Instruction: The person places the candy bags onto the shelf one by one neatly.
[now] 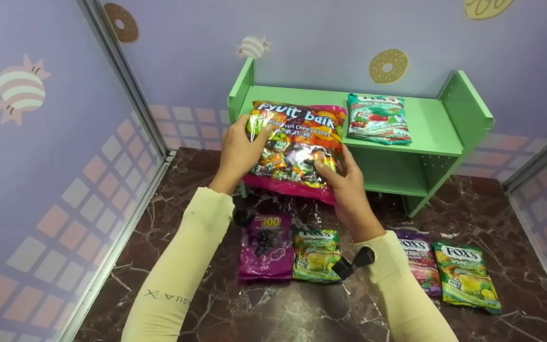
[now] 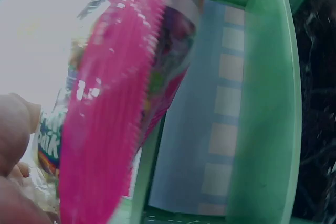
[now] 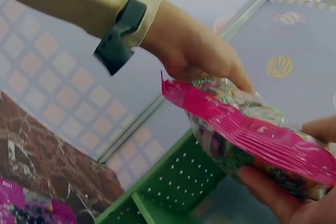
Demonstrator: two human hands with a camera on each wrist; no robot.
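Note:
Both hands grip a large bag of fruit chewy candy (image 1: 297, 147) with pink sealed ends, held up in front of the green shelf's left part. My left hand (image 1: 242, 149) holds its left side, thumb lying across the printed front. On the lower right side, my right hand (image 1: 347, 185) has its thumb on the front and the fingers behind. In the left wrist view the bag's pink end seal (image 2: 110, 108) hangs over the shelf. The right wrist view shows the seal (image 3: 247, 135) with fingers (image 3: 268, 190) under the bag.
A teal mint candy bag (image 1: 379, 118) lies on the top board of the green shelf (image 1: 430, 123). On the dark marbled floor lie a purple grape candy bag (image 1: 266, 249), two green-yellow candy bags (image 1: 316, 251) (image 1: 468, 275) and a berry candy bag (image 1: 420, 263). Patterned walls enclose the space.

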